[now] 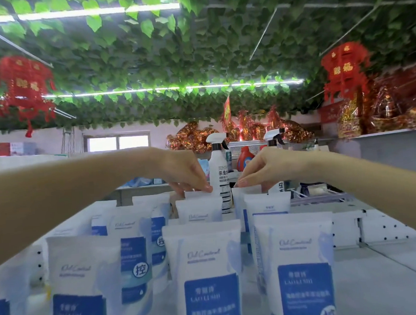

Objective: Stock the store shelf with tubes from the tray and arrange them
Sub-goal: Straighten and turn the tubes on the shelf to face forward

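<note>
Mid-frame, the left hand [184, 173] pinches one white blue-labelled plastic tube [197, 195] by its crimp, the right hand [263, 169] a neighbouring tube [248, 190], likely squaring the back row.

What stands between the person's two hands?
Head view: a white spray bottle stands between the left hand and right hand, each pinching a tube top.

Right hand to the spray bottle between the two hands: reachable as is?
Probably yes. The spray bottle stands just beside the right hand, nothing between them, but that hand pinches a tube top and must let go first.
</note>
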The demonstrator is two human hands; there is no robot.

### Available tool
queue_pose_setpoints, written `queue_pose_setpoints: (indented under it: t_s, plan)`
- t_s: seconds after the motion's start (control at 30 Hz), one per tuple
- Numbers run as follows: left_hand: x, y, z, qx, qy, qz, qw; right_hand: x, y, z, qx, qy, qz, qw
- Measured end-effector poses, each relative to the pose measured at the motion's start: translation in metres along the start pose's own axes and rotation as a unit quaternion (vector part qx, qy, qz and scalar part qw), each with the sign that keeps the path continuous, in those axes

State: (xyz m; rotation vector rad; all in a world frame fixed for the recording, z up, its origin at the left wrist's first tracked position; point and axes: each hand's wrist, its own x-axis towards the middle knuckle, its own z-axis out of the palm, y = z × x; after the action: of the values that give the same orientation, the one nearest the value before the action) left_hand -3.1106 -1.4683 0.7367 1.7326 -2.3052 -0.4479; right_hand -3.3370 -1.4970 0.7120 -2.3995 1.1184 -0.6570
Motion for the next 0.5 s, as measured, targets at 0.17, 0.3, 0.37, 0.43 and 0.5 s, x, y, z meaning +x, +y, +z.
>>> queue_pose_setpoints:
  t_s: [0.17, 0.3, 0.37, 0.43, 0.5]
  plan:
    - [0.003, 0.000, 0.003, -0.035, -0.012, 0.008, 0.999, 0.005, 0.006, 0.010, 0.057, 0.013, 0.020, 0.998]
    - [0.001, -0.002, 0.002, -0.033, -0.026, 0.011, 0.999, 0.005, 0.008, 0.015, 0.063, 0.016, 0.015, 0.998]
    - [0.002, -0.003, 0.003, -0.033, -0.017, 0.015, 0.999, 0.005, 0.009, 0.017, 0.047, 0.036, -0.001, 0.998]
    - [0.003, -0.004, 0.004, -0.035, -0.009, 0.020, 0.999, 0.005, 0.011, 0.019, 0.039, 0.061, -0.023, 0.997]
    - [0.004, -0.004, 0.003, -0.036, -0.011, 0.025, 0.999, 0.005, 0.013, 0.021, 0.045, 0.079, -0.032, 0.995]
